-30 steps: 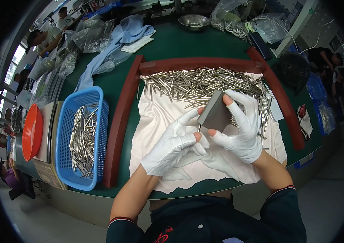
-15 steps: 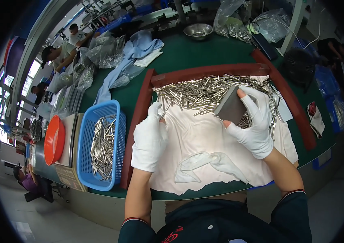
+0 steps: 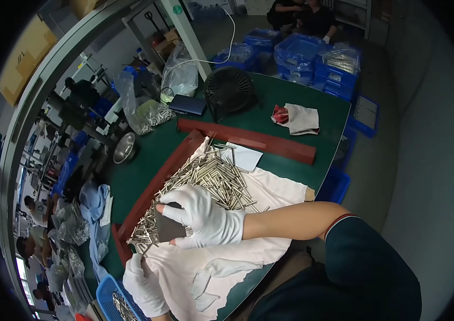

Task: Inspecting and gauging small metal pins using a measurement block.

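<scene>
Both my hands wear white gloves with some bare fingertips. My right hand (image 3: 203, 216) grips a flat dark grey block (image 3: 169, 227) by its edges, over the near-left part of a pile of thin silvery metal pins (image 3: 213, 176). My left hand (image 3: 142, 286) is closed, thumb against fingers, at the left end of the pile; a thin metal pin (image 3: 145, 249) shows at its fingertips. The pins lie on a pale pink cloth (image 3: 173, 273). A blue plastic basket (image 3: 108, 293) holding more pins stands left of my left hand, partly cut off by the view.
Dark red bars (image 3: 291, 150) border the pile at the back and sides. A crumpled white cloth (image 3: 211, 275) lies near me. Beyond the bars are a black fan (image 3: 229, 91), a metal bowl (image 3: 124, 148) and a folded cloth (image 3: 302, 119). Blue crates (image 3: 336, 75) stand past the table; people sit farther off.
The view has swung to the right and tilted. My right hand has carried the grey block leftward along the pile, closer to my left hand, which stays pinched by the left bar.
</scene>
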{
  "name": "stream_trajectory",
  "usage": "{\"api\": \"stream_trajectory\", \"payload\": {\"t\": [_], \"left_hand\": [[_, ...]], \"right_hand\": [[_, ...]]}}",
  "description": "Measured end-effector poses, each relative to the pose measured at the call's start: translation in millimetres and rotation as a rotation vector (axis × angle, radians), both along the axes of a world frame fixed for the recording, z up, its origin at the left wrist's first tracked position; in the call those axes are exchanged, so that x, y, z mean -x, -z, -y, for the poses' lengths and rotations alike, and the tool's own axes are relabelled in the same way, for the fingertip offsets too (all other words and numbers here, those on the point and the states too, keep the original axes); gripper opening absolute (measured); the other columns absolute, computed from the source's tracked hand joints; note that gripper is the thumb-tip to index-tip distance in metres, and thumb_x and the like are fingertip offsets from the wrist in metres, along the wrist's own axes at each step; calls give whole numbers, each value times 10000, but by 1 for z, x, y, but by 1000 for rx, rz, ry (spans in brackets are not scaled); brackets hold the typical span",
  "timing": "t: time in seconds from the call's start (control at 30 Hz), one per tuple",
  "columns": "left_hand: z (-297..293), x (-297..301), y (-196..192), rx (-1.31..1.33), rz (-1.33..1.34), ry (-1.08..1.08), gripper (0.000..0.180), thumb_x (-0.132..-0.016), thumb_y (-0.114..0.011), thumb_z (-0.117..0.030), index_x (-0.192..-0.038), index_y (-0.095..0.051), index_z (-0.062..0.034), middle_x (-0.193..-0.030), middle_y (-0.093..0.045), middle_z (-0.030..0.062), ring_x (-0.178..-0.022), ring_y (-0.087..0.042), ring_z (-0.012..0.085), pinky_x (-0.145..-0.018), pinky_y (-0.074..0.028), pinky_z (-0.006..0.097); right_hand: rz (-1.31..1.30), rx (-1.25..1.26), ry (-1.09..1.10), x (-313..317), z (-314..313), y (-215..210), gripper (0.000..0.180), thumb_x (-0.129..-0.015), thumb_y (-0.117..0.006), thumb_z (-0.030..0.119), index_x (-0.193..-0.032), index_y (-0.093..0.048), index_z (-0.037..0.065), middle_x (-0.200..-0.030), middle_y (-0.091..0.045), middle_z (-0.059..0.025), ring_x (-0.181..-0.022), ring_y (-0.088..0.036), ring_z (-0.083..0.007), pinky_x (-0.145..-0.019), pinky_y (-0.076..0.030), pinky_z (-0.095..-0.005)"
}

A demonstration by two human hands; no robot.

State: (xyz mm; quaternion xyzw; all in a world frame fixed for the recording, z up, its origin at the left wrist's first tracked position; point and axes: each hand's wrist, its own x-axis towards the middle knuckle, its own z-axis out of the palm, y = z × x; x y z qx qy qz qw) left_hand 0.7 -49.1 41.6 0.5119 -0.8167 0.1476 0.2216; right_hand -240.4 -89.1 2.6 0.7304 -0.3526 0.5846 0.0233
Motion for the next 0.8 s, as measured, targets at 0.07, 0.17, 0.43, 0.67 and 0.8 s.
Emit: {"api": "stream_trajectory", "payload": {"t": [0.07,0.17,0.43,0.67,0.8], "left_hand": [[4,2,4,174,-95,78,177,-758,-617,27,-916,-587,-46,-798,-611,143,-702,-604,341,-607,-468,422],[11,-11,9,-216,324,11,277,-715,-610,86,-958,-584,-45,-779,-594,135,-675,-586,344,-597,-463,419],[-23,-36,1,-230,463,-54,75,-792,-601,-58,-859,-573,-74,-713,-573,117,-609,-597,292,-571,-478,406],[-67,-93,-72,245,146,-285,157,-830,-658,-44,-979,-617,-70,-799,-625,129,-684,-620,320,-596,-482,395],[-106,-141,-75,49,102,-623,139,-854,-666,-121,-956,-648,-30,-802,-651,173,-723,-638,350,-637,-500,400]], "right_hand": [[-15,35,32,2,-4,-7,755,-588,-777,400,-1212,-562,34,-1211,-490,-122,-1026,-504,-318,-826,-432,-446],[9,51,38,2,0,-4,757,-592,-772,405,-1215,-558,33,-1219,-480,-125,-1022,-500,-318,-821,-432,-449],[10,23,-54,-9,-6,-11,660,-635,-751,364,-1179,-580,30,-1171,-524,-121,-1009,-514,-311,-836,-440,-434],[7,-155,-43,6,-4,-11,665,-622,-800,163,-1235,-572,44,-1184,-557,-100,-1081,-517,-289,-934,-437,-391],[-16,-157,-118,1,-1,-7,647,-688,-796,108,-1284,-553,44,-1230,-552,-91,-1120,-521,-265,-957,-429,-357]]}}
